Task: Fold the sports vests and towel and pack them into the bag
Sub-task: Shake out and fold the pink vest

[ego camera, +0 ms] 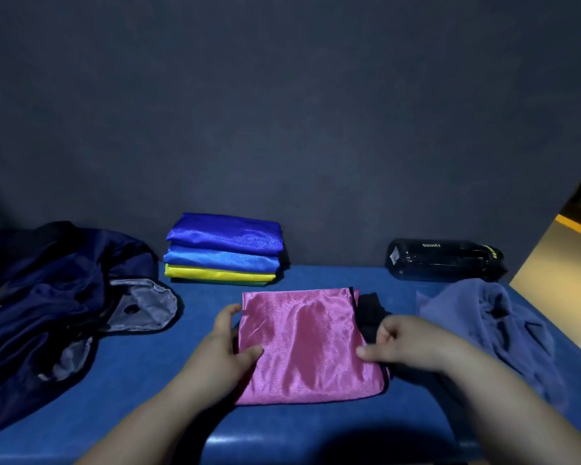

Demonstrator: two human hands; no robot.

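We've got the pink vest right in the middle of the blue surface, folded down to a neat rectangle. It's glossy and satiny, catching the light in streaks, with a thin dark trim along its right edge. The left hand grips the left edge, thumb laid on top of the fabric and fingers curved round the side. The right hand pinches the right edge, thumb pressed on the pink cloth and the other fingers curled in above it. Just beyond that hand a bit of black fabric shows beside the vest's right edge, and we can't tell whether it belongs to the vest. At the back, against the dark wall, sits a stack of folded vests: deep blue on top, lighter blue under it, then yellow, with a sliver of green at the bottom. Far left we see the navy bag lying slack and crumpled, its grey lining showing at the mouth. On the right the bluish-purple towel lies in a rumpled heap, unfolded. Behind it a dark bottle lies on its side.
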